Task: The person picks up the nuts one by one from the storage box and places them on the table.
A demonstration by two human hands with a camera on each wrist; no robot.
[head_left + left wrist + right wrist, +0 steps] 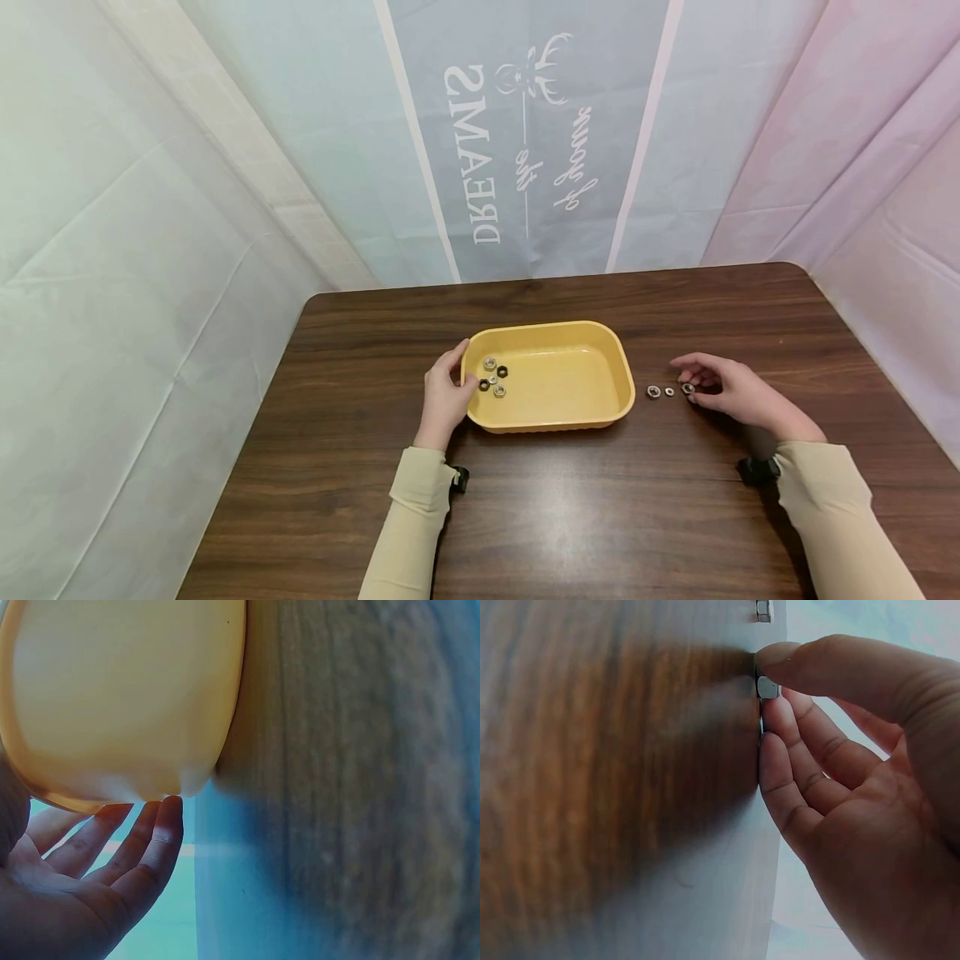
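A yellow, round-cornered plastic tray (pixel 566 392) is being gripped by the left hand (pixel 446 398), partly hidden behind it. A silver metal nut (pixel 688 388) is being pinched and partly covered by the right hand (pixel 733 390). Between that hand and the tray, two silver nuts (pixel 654 392) are being held up by a brown wooden table (pixel 562 500). Near the left hand, five silver and black nuts (pixel 490 364) are being held inside.

Read "DREAMS" (pixel 474 154) in white capitals on the grey-blue panel of the backdrop cloth (pixel 573 254), mirrored and running upward from the lower end. Read "the" (pixel 527 171) in small script to the right, set between two thin lines. Read, apparently, "of young" (pixel 576 158) in larger script farther right, likewise mirrored. Note a white deer's head sign (pixel 515 78) with antlers, printed above "the".
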